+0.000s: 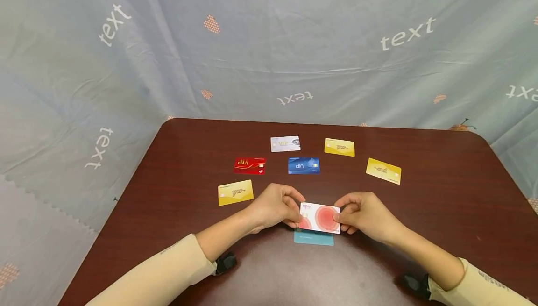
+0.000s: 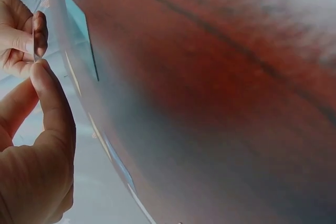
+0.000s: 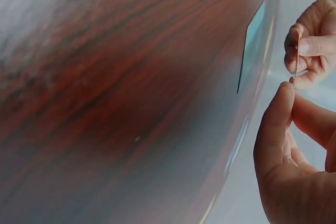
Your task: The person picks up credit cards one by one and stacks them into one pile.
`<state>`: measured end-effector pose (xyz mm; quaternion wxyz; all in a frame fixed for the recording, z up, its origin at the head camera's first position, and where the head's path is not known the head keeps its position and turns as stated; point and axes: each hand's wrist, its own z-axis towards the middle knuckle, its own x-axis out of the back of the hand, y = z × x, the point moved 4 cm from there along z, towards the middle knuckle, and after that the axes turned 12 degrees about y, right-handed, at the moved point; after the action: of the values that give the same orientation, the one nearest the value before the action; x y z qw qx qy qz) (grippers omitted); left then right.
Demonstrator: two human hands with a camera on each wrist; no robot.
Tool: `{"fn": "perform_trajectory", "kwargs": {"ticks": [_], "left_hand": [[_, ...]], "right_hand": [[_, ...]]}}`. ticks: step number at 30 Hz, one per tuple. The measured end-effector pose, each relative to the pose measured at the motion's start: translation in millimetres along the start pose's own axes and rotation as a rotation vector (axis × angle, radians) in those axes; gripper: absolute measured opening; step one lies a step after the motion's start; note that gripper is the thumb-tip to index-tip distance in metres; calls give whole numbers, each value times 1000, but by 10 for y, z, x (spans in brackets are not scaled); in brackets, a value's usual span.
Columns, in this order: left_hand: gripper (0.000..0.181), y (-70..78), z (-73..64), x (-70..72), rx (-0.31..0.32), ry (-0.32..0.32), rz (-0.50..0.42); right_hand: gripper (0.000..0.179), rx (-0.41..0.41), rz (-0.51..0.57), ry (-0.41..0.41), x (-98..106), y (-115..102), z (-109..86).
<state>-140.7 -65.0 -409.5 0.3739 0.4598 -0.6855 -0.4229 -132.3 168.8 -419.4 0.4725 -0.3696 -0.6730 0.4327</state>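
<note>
Between both hands, a white card with red circles is held raised off the table, its printed face toward the head camera. My left hand pinches its left edge between thumb and fingers. At the opposite edge my right hand pinches it the same way. Both wrist views show the card edge-on, as a thin line between the left hand and the right hand. Below the held card a teal card lies on the table, partly hidden by it in the head view.
On the dark red-brown table lie a silver card, a red VIP card, a blue VIP card and gold cards at the left, back and right. A grey-blue patterned cloth hangs behind.
</note>
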Motion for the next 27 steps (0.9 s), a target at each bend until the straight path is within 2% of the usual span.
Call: {"fn": "perform_trajectory", "kwargs": {"ticks": [5, 15, 27], "left_hand": [[34, -41, -36, 16, -2, 6, 5], [33, -137, -93, 27, 1, 15, 31], [35, -197, -127, 8, 5, 23, 43]], "right_hand": [[27, 28, -60, 2, -59, -31, -3], [19, 38, -65, -59, -158, -23, -1], [15, 62, -112, -82, -221, -15, 8]]}}
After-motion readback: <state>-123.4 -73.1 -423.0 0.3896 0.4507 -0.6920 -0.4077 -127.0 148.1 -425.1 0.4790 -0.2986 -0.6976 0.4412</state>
